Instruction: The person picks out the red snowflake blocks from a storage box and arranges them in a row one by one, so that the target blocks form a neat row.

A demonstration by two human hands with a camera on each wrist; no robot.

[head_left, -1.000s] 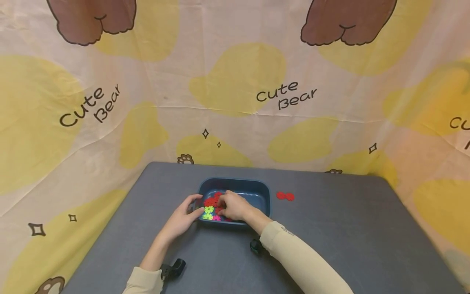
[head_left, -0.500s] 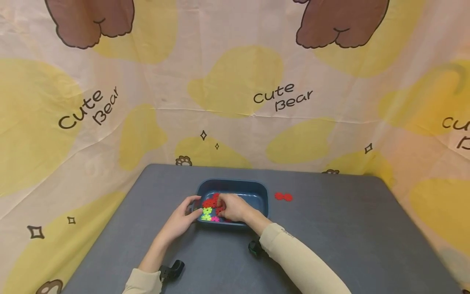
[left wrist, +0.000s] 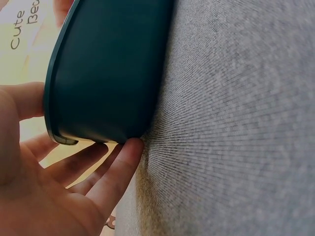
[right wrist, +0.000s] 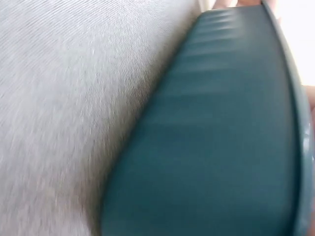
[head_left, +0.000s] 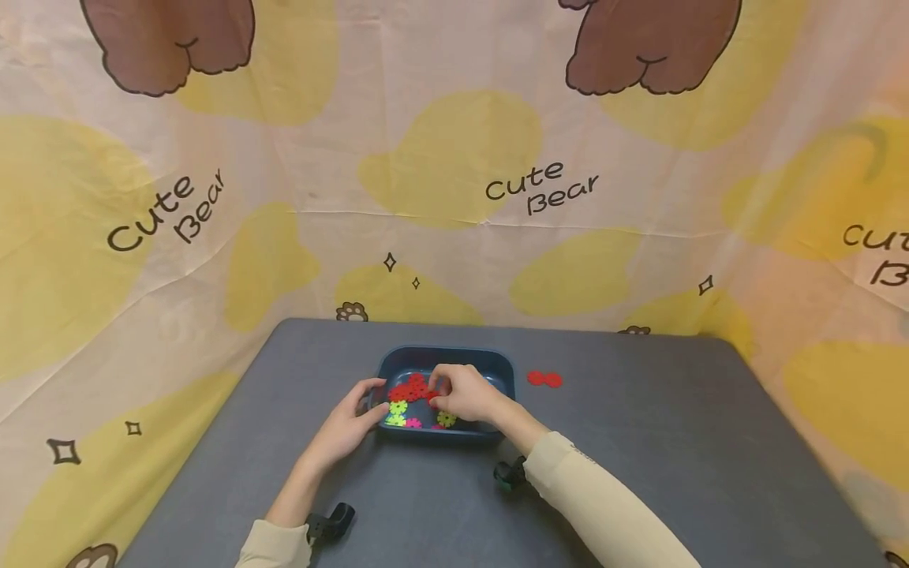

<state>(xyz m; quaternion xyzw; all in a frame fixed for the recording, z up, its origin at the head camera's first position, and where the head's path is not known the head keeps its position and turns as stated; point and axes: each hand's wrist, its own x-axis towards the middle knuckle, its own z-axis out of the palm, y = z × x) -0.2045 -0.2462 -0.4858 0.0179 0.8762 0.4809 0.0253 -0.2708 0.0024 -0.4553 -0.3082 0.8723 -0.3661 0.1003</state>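
A dark teal plastic bin stands on the table with several small notched building discs in its left part. Red discs lie toward the back, yellow-green discs nearer the front, and a pink disc by the front wall. My left hand grips the bin's left end; in the left wrist view its thumb and fingers meet the corner. Inside the bin, my right hand pinches a red disc, partly hidden by the fingers. A yellow-green disc lies beneath this hand.
Two joined red discs lie on the grey table, right of the bin. Behind the table hangs a printed cloth. Black wrist cameras sit at both wrists.
My right hand has shifted right within the bin, with the red disc at its fingertips, uncovering a yellow-green disc near the front wall. My left hand keeps its place on the bin.
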